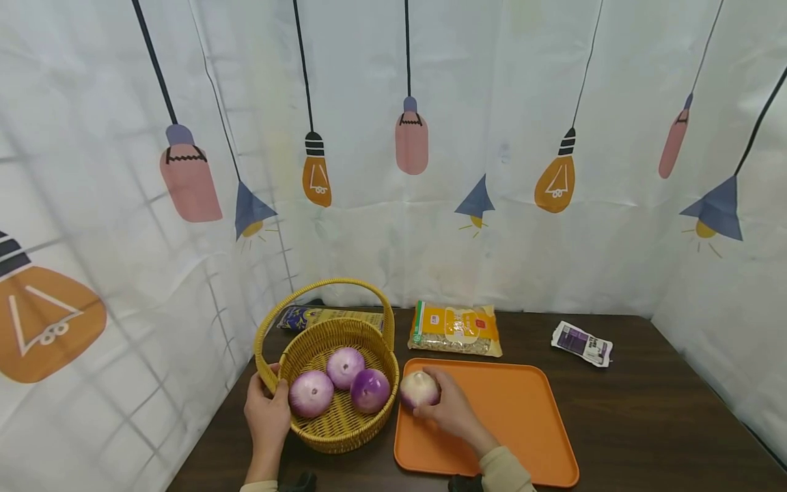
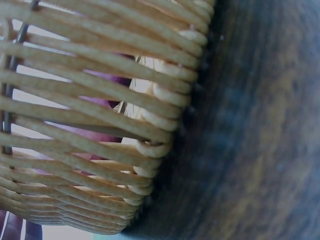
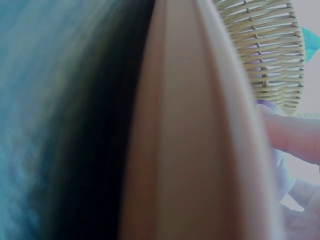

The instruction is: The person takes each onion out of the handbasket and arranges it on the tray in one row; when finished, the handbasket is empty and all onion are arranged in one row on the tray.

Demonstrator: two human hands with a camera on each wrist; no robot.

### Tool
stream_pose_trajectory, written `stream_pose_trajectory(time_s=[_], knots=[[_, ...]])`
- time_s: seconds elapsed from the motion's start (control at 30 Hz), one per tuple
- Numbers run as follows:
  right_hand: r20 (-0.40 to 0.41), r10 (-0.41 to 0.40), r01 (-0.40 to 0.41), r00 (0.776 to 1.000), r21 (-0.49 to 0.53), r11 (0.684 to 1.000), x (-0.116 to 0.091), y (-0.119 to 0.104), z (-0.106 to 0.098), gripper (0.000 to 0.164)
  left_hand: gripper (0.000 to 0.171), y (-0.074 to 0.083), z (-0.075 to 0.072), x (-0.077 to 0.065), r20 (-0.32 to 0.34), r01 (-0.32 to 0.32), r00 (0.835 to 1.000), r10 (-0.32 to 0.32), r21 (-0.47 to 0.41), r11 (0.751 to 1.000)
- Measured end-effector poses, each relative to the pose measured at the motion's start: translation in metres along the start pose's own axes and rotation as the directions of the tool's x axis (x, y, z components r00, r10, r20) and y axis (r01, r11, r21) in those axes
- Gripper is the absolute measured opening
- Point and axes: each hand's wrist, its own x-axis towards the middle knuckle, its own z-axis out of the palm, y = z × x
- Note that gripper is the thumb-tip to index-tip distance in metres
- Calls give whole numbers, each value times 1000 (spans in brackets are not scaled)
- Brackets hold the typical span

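My left hand (image 1: pixel 268 410) grips the yellow wicker basket (image 1: pixel 335 445) on its left side, where the arched handle meets the rim. Inside the basket lie three purple onions: one at the left (image 1: pixel 311 394), one at the back (image 1: pixel 346 367) and one at the right (image 1: pixel 370 391). Fingers of my right hand (image 1: pixel 453 411) hold another onion (image 1: pixel 418 391), pale on top, at the left edge of the orange tray (image 1: pixel 510 417). The left wrist view is filled by the woven basket wall (image 2: pixel 90 110), with purple showing through its gaps. Blurred tray edge (image 3: pixel 200 125) crosses the right wrist view.
Behind the tray lies a yellow bag of grain (image 1: pixel 456 331). A long blue and gold packet (image 1: pixel 307 316) is partly hidden behind the basket. Right of the tray is a small purple and white sachet (image 1: pixel 582 344) on the dark table (image 1: pixel 652 417). A printed curtain (image 1: pixel 369 239) surrounds the table.
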Motion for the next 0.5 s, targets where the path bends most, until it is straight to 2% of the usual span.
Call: stream_pose_trajectory(time_s=[0.5], knots=[[8,10,-10,1000,4,1000,0,2,2,81,30,-4,2,2,-1,8,1000,-8,2,1000]])
